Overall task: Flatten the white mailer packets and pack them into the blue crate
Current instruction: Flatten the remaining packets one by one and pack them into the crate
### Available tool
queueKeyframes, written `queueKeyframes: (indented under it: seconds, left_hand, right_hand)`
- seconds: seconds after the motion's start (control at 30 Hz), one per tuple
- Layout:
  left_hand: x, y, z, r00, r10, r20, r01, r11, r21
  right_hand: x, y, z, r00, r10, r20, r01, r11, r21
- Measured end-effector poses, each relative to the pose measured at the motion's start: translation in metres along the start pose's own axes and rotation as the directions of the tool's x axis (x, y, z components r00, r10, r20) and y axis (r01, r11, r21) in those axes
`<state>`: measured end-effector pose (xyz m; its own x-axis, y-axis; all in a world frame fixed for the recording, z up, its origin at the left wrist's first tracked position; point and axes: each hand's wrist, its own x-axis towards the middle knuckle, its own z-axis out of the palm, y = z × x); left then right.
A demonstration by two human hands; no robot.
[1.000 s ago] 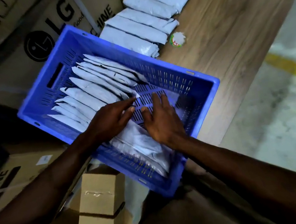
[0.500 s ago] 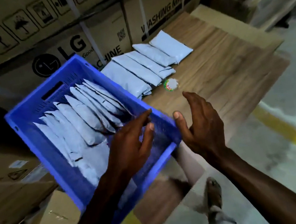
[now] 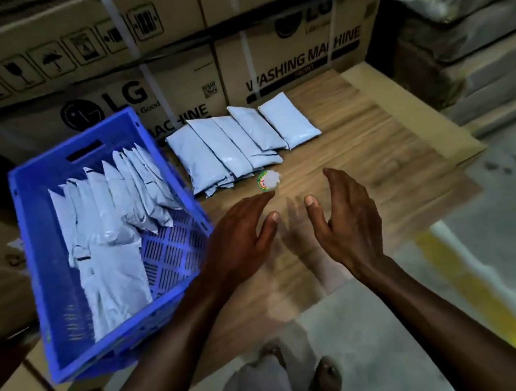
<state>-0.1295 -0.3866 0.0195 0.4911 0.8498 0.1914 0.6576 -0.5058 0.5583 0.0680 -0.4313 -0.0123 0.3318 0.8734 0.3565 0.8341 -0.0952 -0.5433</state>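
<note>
Both hands have left the crate, fingers open and empty; table packets run lengthwise away

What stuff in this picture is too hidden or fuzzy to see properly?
Head view, the only one:
- Packets in the blue crate: they overlap, so the count is unclear.
- Row of white packets on the table: lower ones are covered by upper ones.
- Small round thing: too blurred to name.
- Box lettering: partly hidden by the crate and packets.
- Left hand and right hand: palms face away; both hold nothing.
</note>
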Motion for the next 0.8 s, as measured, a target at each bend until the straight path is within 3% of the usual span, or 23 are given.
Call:
queueKeyframes:
  seconds: [0.2,0.33,0.5,0.8]
  left_hand:
    - [0.06,-0.013,0.017,1.0,-0.022,0.005,0.022,0.996,0.082]
    - [0.121,-0.038,0.03,0.999,-0.003,0.044,0.001,0.999,0.04]
    - [0.208,-0.076,0.045,0.979,0.016,0.204,-0.05,0.985,0.162]
    - [0.376,-0.156,0.114,0.865,0.043,0.5,-0.208,0.938,0.278]
  right_hand:
    - [0.051,0.034,0.023,0.997,-0.054,0.055,0.057,0.997,-0.057]
    - [0.094,0.055,0.05,0.996,-0.041,0.083,0.049,0.994,-0.101]
    - [0.153,0.074,0.085,0.992,-0.032,0.121,0.052,0.984,-0.169]
    - [0.241,0.11,0.185,0.922,0.115,0.37,-0.04,0.978,-0.204]
